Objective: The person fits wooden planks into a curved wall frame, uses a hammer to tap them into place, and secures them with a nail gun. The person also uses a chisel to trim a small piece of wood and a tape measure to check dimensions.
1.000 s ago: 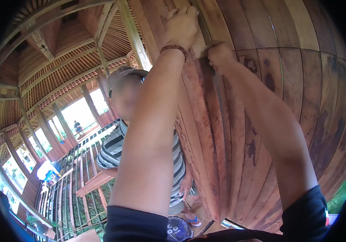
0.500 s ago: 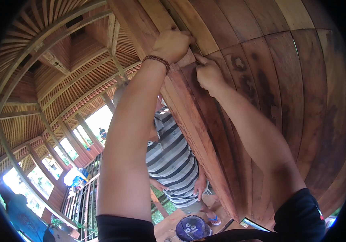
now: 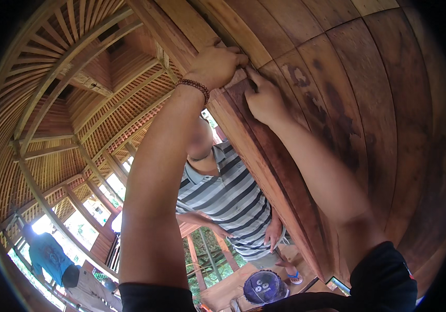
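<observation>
Both my arms reach up to a wall of reddish-brown planks (image 3: 345, 88) with a thick wooden post (image 3: 254, 161) along its left edge. My left hand (image 3: 216, 66), with a beaded bracelet (image 3: 194, 89) at the wrist, is closed at a gap beside the post, knuckles up. What its fingers hold is hidden. Just right of it, my right hand (image 3: 265, 101) has its fingers curled and its fingertips against the wood at the same gap. The pale cut end of a wood piece (image 3: 237, 78) shows between the hands.
A person in a striped shirt (image 3: 228, 197) stands close behind the post. Near that person's feet is a dark blue bucket (image 3: 264, 287). Another person in a blue shirt (image 3: 51, 257) is at the far left. Wooden roof beams (image 3: 103, 104) curve overhead.
My view has shifted, so the post and the striped-shirt person show more fully. My right hand has come closer to my left, and both stay at the gap.
</observation>
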Motion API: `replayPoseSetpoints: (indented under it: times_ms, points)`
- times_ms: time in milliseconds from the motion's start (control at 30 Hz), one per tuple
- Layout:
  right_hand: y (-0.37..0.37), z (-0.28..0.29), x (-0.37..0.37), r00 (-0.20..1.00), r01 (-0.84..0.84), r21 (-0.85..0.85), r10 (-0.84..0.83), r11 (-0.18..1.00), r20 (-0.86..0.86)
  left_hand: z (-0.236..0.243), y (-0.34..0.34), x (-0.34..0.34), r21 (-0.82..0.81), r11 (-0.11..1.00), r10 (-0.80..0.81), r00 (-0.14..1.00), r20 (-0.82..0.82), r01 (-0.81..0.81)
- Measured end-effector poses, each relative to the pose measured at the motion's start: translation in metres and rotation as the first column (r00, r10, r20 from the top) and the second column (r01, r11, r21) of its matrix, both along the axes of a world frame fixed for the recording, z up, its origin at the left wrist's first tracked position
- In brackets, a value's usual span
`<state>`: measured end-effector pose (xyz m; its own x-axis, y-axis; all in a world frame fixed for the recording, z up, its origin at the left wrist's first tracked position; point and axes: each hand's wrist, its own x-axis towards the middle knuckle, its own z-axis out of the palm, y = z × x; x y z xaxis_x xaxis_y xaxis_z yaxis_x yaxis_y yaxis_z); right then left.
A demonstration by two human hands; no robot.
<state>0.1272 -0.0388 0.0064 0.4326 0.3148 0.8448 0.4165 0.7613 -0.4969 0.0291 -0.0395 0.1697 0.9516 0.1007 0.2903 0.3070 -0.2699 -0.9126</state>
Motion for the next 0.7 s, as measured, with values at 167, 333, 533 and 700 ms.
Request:
replayPoseSetpoints:
  times_ms: [167, 333, 533, 700]
  points:
    - [-0.014, -0.04, -0.011, 0.976, -0.144, -0.112, 0.122, 0.983, -0.181, 0.0, 0.001, 0.004, -0.012, 0.999, 0.036, 0.999, 0.015, -0.036]
    - [-0.002, -0.037, -0.015, 0.971, -0.228, -0.038, 0.225, 0.973, -0.084, -0.001, -0.001, 0.006, 0.016, 0.998, 0.056, 0.998, 0.023, -0.057]
    - [0.004, -0.03, -0.017, 0.912, -0.368, -0.044, 0.351, 0.929, -0.21, -0.004, -0.006, 0.011, 0.066, 0.99, 0.118, 0.991, 0.056, -0.121]
    - [0.006, -0.03, -0.018, 0.912, -0.366, -0.007, 0.357, 0.931, -0.204, -0.005, -0.012, 0.016, 0.046, 0.984, 0.17, 0.983, 0.069, -0.173]
